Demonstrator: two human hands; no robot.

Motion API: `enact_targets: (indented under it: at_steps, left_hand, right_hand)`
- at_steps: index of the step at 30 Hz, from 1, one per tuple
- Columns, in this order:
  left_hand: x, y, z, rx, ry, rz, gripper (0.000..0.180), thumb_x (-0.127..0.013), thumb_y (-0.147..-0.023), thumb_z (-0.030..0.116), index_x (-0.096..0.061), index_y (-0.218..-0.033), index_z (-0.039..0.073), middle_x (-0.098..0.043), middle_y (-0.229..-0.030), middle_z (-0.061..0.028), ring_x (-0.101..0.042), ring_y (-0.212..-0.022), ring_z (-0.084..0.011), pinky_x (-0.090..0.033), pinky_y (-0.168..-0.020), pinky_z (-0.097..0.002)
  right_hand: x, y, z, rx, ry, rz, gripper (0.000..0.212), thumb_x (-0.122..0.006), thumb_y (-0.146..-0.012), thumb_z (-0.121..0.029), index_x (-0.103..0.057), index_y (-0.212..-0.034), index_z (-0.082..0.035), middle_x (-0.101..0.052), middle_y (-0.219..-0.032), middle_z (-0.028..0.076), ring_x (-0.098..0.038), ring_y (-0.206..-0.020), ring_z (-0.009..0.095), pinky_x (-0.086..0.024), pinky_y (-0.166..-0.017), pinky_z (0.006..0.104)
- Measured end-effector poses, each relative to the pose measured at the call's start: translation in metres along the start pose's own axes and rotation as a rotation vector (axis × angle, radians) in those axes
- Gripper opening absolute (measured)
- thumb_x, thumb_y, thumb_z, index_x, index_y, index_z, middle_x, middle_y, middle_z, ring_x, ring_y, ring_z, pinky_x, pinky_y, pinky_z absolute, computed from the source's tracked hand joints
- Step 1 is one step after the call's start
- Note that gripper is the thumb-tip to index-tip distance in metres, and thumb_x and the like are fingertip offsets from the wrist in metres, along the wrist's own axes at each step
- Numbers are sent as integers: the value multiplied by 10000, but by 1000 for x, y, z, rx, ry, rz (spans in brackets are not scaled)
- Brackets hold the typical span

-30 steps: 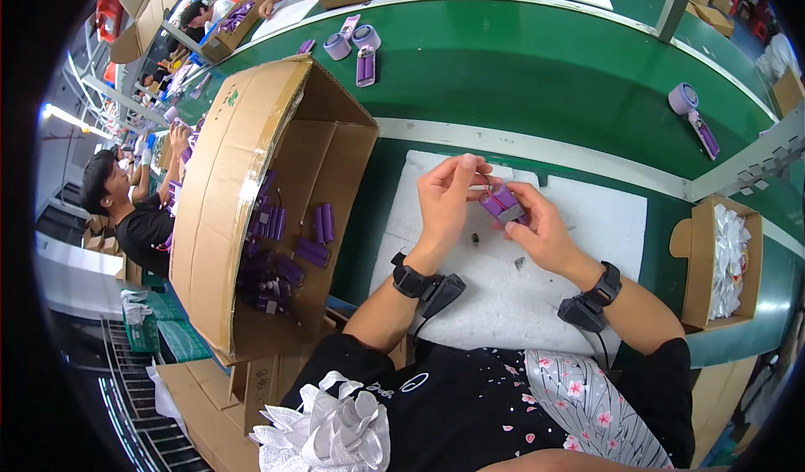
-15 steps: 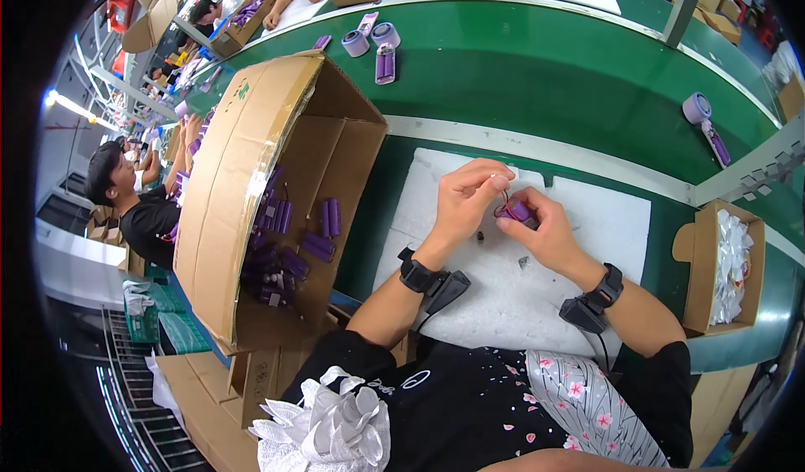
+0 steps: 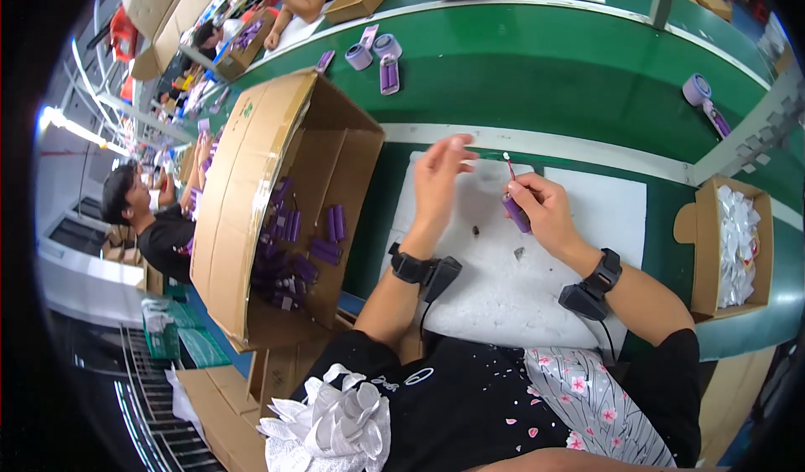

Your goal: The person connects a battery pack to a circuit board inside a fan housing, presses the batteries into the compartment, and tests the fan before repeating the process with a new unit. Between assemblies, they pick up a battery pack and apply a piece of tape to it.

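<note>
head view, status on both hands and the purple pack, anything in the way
Left hand open, off the pack. Right hand gripping purple pack, wires up. Dark bit on white board, not blocking.

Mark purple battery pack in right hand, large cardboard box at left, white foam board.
Purple battery pack (image 3: 516, 215): head view, purple wrapped side.
Large cardboard box (image 3: 232, 212): head view, outer side wall.
White foam board (image 3: 495, 298): head view, bare top surface.
</note>
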State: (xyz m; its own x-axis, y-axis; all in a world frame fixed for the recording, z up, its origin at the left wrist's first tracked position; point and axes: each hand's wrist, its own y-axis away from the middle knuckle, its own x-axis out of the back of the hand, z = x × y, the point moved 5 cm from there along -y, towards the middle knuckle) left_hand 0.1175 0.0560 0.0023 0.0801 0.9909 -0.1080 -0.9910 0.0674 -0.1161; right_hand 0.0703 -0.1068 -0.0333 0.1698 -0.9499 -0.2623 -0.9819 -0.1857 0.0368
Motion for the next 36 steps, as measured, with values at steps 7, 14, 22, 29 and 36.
enact_targets:
  at_steps: [7, 14, 22, 29, 36]
  left_hand:
    - [53, -106, 17, -38, -159, 271, 424, -680, -851, 182, -545, -1214, 11, -609, -1014, -60, -595, -892, -144, -489, -719, -267]
    - [134, -252, -15, 111, -685, 797, 802, -758, -670, 374, -417, -1346, 109, -255, -1392, -314, -411, -1216, -452, -375, -1012, -493]
    - [214, -360, -17, 435, -1954, 121, 543, -562, -871, 384, -473, -1354, 152, -541, -1307, -190, -416, -1287, -435, -284, -1082, -560]
    - [391, -483, -3, 50, -871, 159, 346, -655, -747, 175, -556, -1039, 17, -653, -927, -198, -598, -819, -292, -481, -760, -411]
    - [211, -352, 27, -187, -1216, 675, 560, -736, -679, 263, -580, -1139, -16, -661, -997, -217, -614, -907, -304, -470, -880, -414]
  right_hand:
    - [-1, -3, -5, 107, 72, 59, 189, -573, -948, -179, -633, -952, 0, -601, -750, 3, -523, -640, 58, -418, -575, 206]
    - [1, -8, -11, 237, 186, 134, 158, -594, -921, -131, -649, -979, 6, -597, -731, 5, -498, -623, 55, -407, -564, 210]
    - [-8, -22, -24, 410, 316, 247, 116, -630, -864, -118, -668, -883, -10, -631, -745, 87, -558, -580, 165, -438, -540, 286]
    - [-19, -14, -38, 464, 308, 217, 148, -637, -847, -155, -636, -803, -14, -588, -703, 99, -545, -580, 244, -425, -541, 324]
    - [-13, -38, -14, 366, 360, 266, 205, -616, -864, -183, -596, -752, -13, -564, -650, 80, -520, -556, 221, -393, -520, 328]
